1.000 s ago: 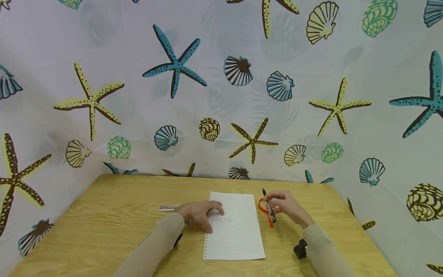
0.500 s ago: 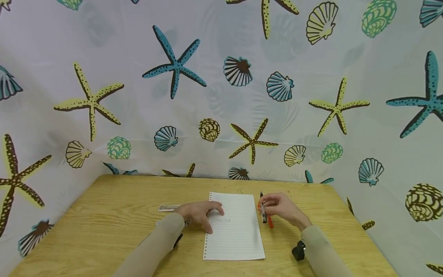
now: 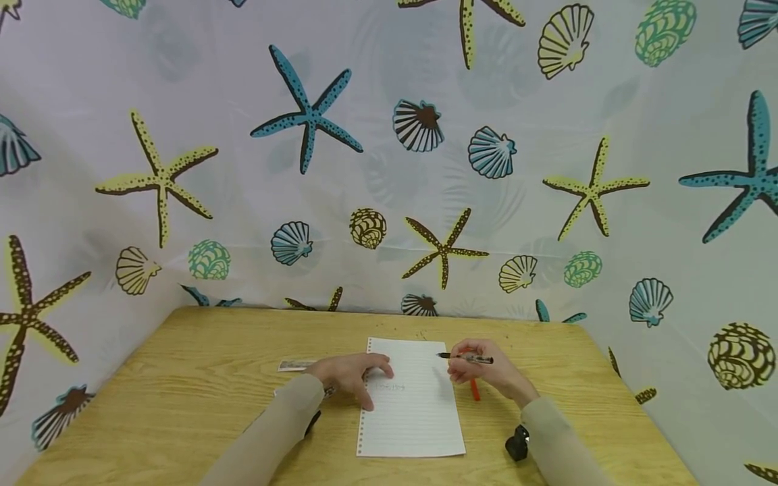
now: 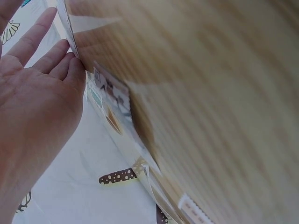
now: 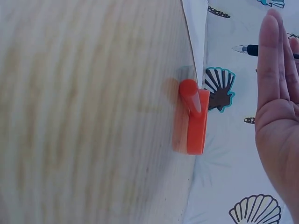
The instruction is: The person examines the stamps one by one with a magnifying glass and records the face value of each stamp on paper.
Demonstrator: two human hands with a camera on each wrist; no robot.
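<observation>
A lined, hole-punched sheet of paper (image 3: 419, 418) lies on the table with a short line of faint handwriting across it. My left hand (image 3: 349, 374) rests on its left edge, fingers spread. At the sheet's right edge, my right hand (image 3: 486, 368) pinches a pen (image 3: 483, 360), held nearly level over the paper with its tip pointing left. In the right wrist view the uncapped pen tip (image 5: 240, 48) pokes out past the fingers. Below the right hand lies a red magnifying glass (image 3: 475, 389), its ring mostly hidden by the hand.
Left of the sheet, a flat printed strip (image 3: 294, 365) lies by the left hand. The left wrist view shows a stamp-like picture piece (image 4: 112, 93) with a scalloped edge. A wooden table (image 3: 182, 391) ends at a curtain (image 3: 340, 189) printed with shells and starfish.
The right hand has shifted slightly left to the paper's edge. The pen in it has swung from near upright to level, tip now to the left. The left hand has stayed put.
</observation>
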